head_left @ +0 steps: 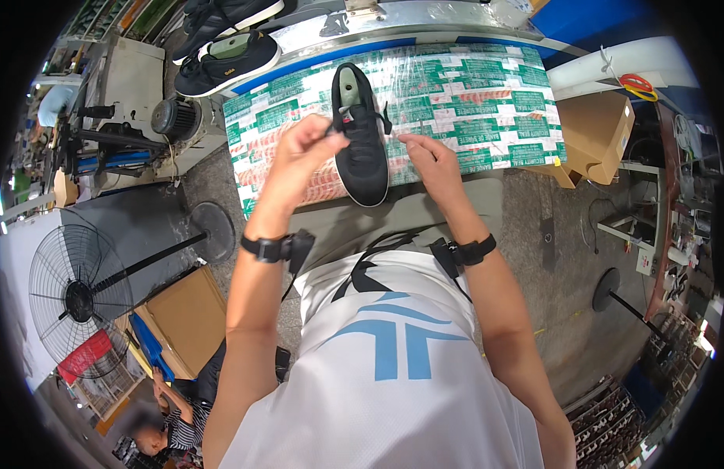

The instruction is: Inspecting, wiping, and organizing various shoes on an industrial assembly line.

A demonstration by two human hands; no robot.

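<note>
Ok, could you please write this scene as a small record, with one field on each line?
Main item: low black lace-up shoe, toe toward the wearer
Surface: flat table covered in green-and-white printed tape
Left hand: at the shoe's left side, fingers bent; grip unclear
Right hand: right of the shoe, fingers bent; grip unclear
Upper left: black shoes with white soles
Lower left: round black wire-cage fan
Right: open brown cardboard box

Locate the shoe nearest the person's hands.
In the head view, the black shoe is at upper centre, on the green-and-white table, toe pointing down the picture, between the left hand and the right hand.
</note>
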